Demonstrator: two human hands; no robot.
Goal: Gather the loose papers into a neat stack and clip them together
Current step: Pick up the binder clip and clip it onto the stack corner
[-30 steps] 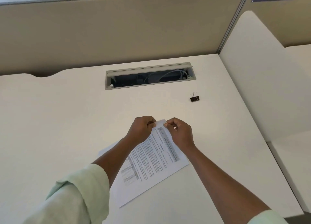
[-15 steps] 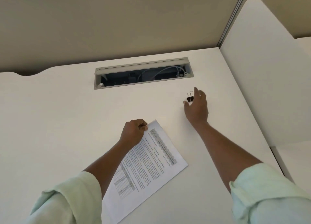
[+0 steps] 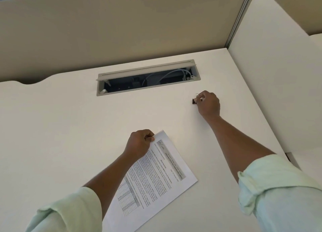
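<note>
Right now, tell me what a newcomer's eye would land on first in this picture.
First, the printed papers lying at an angle on the white desk, with the left hand pinching their top corner. Next, the right hand reaching out to the right, fingers closed on a small black binder clip. Behind them, an open cable tray is set into the desk, with pale cables showing inside.

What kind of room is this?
Most likely an office cubicle or study carrel. The white desk has beige divider panels behind and beside it, plus a cable slot with wires inside. Printed papers lie on it.
</note>
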